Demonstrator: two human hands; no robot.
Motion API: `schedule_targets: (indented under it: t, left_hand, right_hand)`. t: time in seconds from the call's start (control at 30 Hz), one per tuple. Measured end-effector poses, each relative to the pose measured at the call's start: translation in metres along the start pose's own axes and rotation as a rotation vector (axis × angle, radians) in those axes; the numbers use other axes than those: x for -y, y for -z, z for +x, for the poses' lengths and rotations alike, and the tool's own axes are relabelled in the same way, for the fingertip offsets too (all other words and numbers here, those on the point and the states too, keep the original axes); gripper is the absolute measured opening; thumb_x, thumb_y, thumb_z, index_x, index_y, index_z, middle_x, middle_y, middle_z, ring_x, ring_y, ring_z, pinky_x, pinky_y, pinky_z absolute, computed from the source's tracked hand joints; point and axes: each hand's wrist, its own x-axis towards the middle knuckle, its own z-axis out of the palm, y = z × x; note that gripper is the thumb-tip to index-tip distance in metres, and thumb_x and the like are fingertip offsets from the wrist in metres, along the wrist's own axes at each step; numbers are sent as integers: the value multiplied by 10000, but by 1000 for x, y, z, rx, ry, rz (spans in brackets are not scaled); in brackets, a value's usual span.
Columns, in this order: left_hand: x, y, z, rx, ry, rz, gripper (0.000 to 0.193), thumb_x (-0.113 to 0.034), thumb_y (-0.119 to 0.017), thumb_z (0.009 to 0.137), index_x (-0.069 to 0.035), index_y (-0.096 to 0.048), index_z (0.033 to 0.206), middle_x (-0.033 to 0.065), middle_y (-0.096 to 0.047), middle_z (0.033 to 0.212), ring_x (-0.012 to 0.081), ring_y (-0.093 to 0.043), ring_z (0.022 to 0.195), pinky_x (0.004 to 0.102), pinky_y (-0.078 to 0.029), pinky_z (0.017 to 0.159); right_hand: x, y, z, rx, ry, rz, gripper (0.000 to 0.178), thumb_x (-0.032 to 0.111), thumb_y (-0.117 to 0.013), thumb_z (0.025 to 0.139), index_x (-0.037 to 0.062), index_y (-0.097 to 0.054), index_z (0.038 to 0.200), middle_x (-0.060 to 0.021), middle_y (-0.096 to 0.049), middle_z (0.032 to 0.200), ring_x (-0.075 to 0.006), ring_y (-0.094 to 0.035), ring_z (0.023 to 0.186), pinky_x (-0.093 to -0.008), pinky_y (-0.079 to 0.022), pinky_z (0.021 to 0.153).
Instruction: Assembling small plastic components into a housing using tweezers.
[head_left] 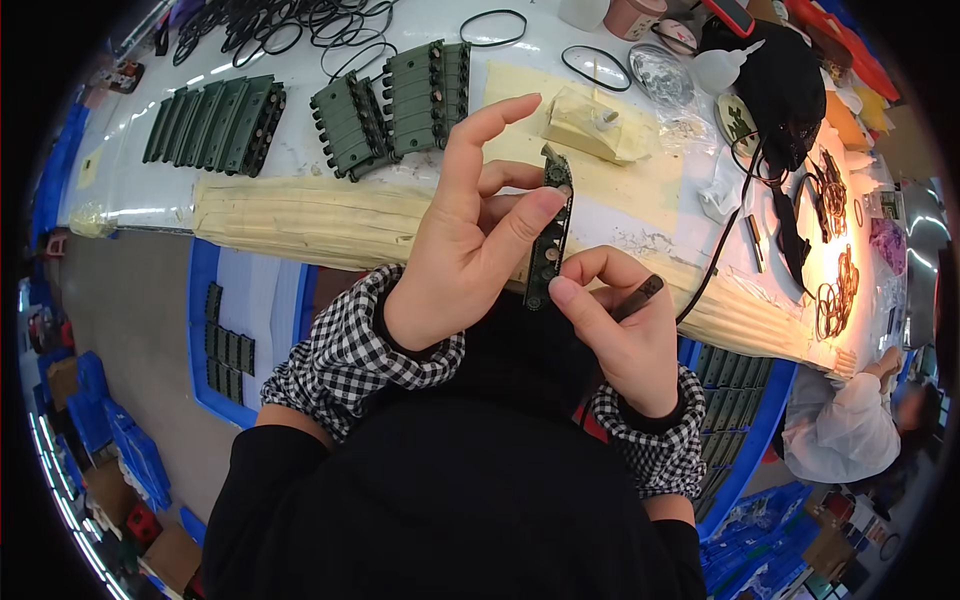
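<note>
While left fingers pinch a green strip, right fingers — touching its end.

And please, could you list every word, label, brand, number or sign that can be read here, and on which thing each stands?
None can be read clearly enough to quote.
Dark green piece held at the centre: no lettering can be made out.
Pink pot at the upper right: its marks are too small and blurred to read.
Pale round item with green marks: not legible as words.
</note>
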Motion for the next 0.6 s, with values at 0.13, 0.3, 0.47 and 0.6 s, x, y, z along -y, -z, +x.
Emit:
schedule_targets:
  t: [0.13, 0.3, 0.47, 0.6]
  left_hand:
    - [-4, 0, 0, -5, 19, 19, 550, -124, -499, 976, -67, -193, 1430, 148, -604, 1112, 188, -581, 1093, 324, -478, 932]
    - [-8, -1, -1, 19, 100, -70, 572, -103, -544, 949, -58, -218, 1417, 149, -602, 1117, 205, -585, 1100, 332, -487, 932]
    - [-9, -1, 0, 15, 159, -184, 607, -89, -577, 928, -53, -220, 1417, 166, -594, 1157, 228, -588, 1118, 345, -488, 942]
    - [-9, -1, 2, 5, 169, -190, 625, -94, -582, 926, -53, -206, 1424, 177, -593, 1174, 232, -592, 1117, 350, -489, 942]
  right_hand:
    - [-1, 0, 2, -7, 30, -20, 120, 98, -687, 846, -2, -622, 862, 82, -527, 612, 37, -338, 473, -155, -229, 441]
    - [-4, 3, 1, -14, 41, 9, 117, 99, -688, 844, 9, -613, 845, 84, -522, 620, 37, -344, 482, -156, -234, 443]
    - [-1, 6, 2, 58, -68, 139, 118, 114, -666, 866, 15, -603, 855, 79, -525, 641, 27, -369, 501, -155, -248, 453]
    - [1, 9, 0, 33, -108, 203, 124, 124, -648, 886, 9, -603, 873, 73, -536, 657, 24, -392, 517, -156, -260, 462]
